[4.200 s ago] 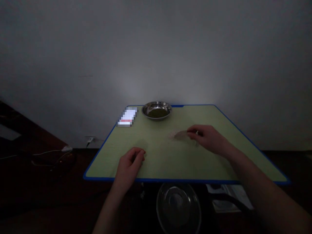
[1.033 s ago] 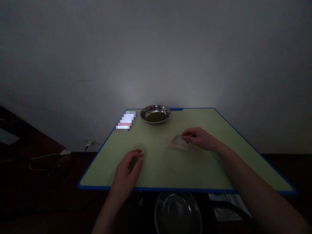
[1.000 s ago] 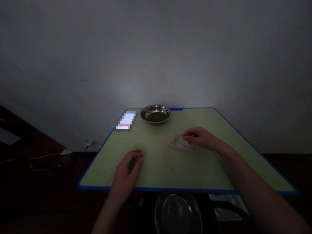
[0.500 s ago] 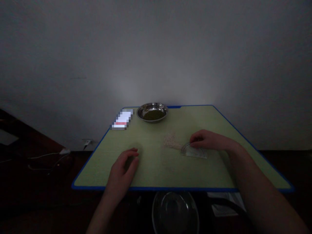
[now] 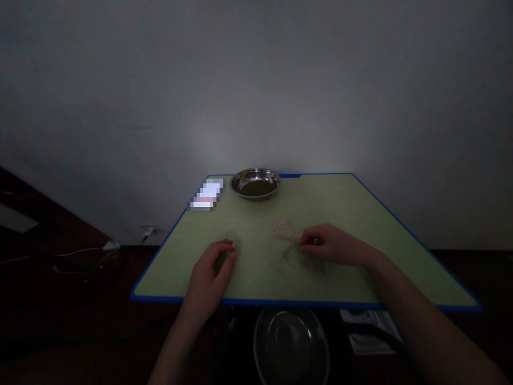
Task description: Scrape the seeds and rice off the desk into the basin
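Note:
My right hand point(image 5: 326, 244) pinches the curved edge of a clear protractor point(image 5: 292, 254), part of which is hidden beneath the fingers. Just beyond it, a small spread of pale grains point(image 5: 285, 228) lies on the green tabletop point(image 5: 248, 272). My left hand point(image 5: 212, 272) rests at the near left of the table, fingers curved and thumb apart, holding nothing. At the back stands a steel bowl point(image 5: 255, 184) with small dark green grains in its bottom.
A lit, blurred-out phone point(image 5: 207, 194) lies at the table's back left. Below the near blue edge is another metal bowl point(image 5: 291, 347), with a pale packet point(image 5: 372, 334) to its right. A wall socket with a plug point(image 5: 148, 231) and cables is at left.
My right hand has drawn the protractor a little to the left and nearer, and now covers more of it. The left hand keeps its pose. The whole view has shifted slightly.

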Available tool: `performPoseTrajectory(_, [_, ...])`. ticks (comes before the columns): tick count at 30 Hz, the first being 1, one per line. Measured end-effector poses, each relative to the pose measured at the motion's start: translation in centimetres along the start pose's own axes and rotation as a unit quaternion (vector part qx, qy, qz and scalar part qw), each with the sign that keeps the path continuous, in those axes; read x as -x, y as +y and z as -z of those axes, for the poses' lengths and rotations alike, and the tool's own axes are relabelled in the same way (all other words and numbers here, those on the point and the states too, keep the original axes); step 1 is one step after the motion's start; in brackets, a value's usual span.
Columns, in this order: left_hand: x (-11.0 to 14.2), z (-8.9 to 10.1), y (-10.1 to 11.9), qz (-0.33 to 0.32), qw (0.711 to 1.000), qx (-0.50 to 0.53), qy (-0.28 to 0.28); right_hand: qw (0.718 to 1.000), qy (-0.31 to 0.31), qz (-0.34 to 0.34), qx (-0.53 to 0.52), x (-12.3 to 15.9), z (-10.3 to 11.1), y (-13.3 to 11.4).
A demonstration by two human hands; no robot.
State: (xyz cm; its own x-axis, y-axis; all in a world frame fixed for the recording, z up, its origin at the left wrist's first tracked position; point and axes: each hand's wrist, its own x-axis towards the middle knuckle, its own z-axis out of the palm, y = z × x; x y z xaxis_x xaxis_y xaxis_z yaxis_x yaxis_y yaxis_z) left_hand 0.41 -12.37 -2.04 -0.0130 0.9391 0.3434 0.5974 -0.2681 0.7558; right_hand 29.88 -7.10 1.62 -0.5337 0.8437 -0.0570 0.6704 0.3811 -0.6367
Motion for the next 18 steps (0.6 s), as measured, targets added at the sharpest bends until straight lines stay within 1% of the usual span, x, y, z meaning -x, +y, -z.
performPoseTrajectory(3, [0.0, 0.0, -0.1, -0.006, 1.0, 0.001, 0.0, 1.0, 0.011, 0.0, -0.003, 0.7, -0.8, -0.7])
performPoseTrajectory(7, [0.1, 0.0, -0.1, -0.008, 1.0, 0.002, -0.001, 1.0, 0.009, 0.0, -0.01, 1.0, -1.4, -1.6])
performPoseTrajectory(11, [0.1, 0.0, 0.0, -0.005, 1.0, 0.008, -0.001, 1.0, 0.0, 0.012, -0.013, 0.9, -1.0, -1.7])
performPoseTrajectory(15, [0.0, 0.0, -0.1, -0.006, 1.0, 0.012, -0.001, 1.0, 0.012, 0.013, 0.014, 0.4, -0.4, -1.2])
performPoseTrajectory(18, [0.0, -0.1, -0.2, -0.008, 1.0, 0.014, -0.002, 1.0, 0.007, 0.022, 0.015, 0.0, -0.7, -1.2])
